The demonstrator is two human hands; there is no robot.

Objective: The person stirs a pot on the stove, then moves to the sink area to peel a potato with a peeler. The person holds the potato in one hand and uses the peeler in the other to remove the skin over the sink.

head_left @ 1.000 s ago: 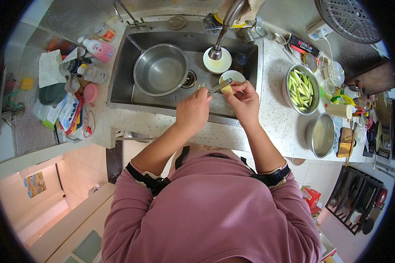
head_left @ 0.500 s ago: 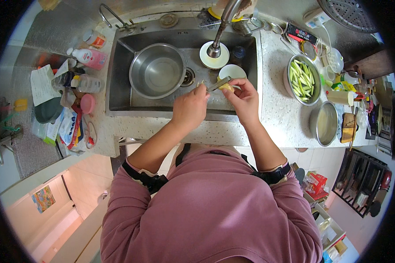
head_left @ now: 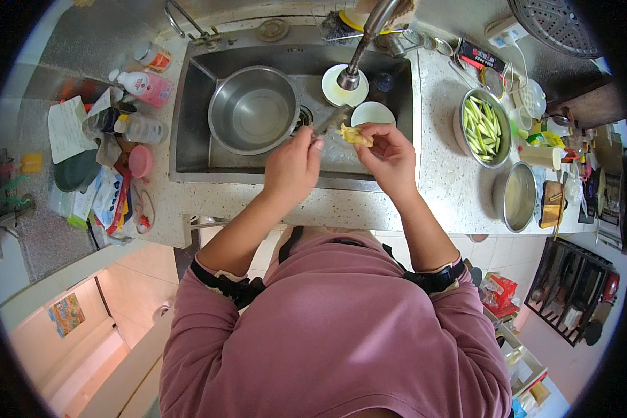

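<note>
Steel bowl (head_left: 253,109) in sink (head_left: 188,118), bowl of green strips (head_left: 485,127), pink bottle (head_left: 146,85)

Pink bottle (head_left: 148,86) & paper sheet (head_left: 68,129) left of sink; red box (head_left: 499,290) low right.

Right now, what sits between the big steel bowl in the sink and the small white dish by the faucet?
In the head view, the sink drain lies between the steel bowl and the white dish.

Both forearms are reaching far from the lower edge, converging: left hand (head_left: 292,164) is curling into a closed grip, right hand (head_left: 390,157) is pinching with fingers bent.
</note>
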